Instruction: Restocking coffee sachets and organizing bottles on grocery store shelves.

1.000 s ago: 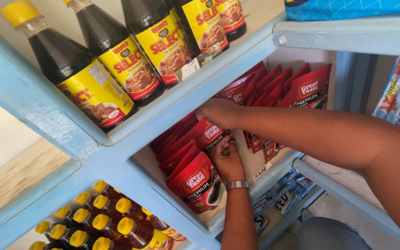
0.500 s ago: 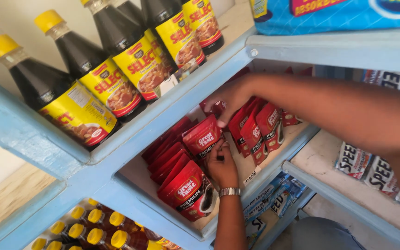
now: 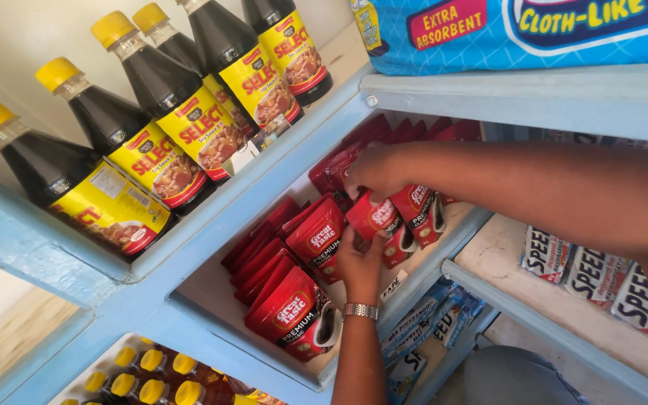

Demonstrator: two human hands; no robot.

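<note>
Red stand-up coffee pouches (image 3: 315, 241) stand in a row inside a light blue shelf compartment (image 3: 211, 296). My right hand (image 3: 373, 171) reaches in from the right and grips the tops of a small bunch of pouches (image 3: 423, 208). Coming up from below, my left hand (image 3: 360, 261), with a metal watch on its wrist, holds the lower edge of one red pouch (image 3: 375, 216) in that bunch. The front pouch (image 3: 292, 315) leans at the compartment's near edge. More red pouches (image 3: 406, 131) stand behind my right hand, partly hidden.
Dark soy sauce bottles (image 3: 166, 127) with yellow caps lie on the shelf above. A blue pack (image 3: 549, 34) sits on the top right shelf. Black-and-white sachets (image 3: 590, 274) fill the right shelf, blue sachets (image 3: 429, 322) hang below, and yellow-capped bottles (image 3: 151, 375) stand on the bottom shelf.
My right hand has drawn a bunch of red pouches forward and to the right, away from the left row. My left hand has stayed under them, now on one pouch's lower edge.
</note>
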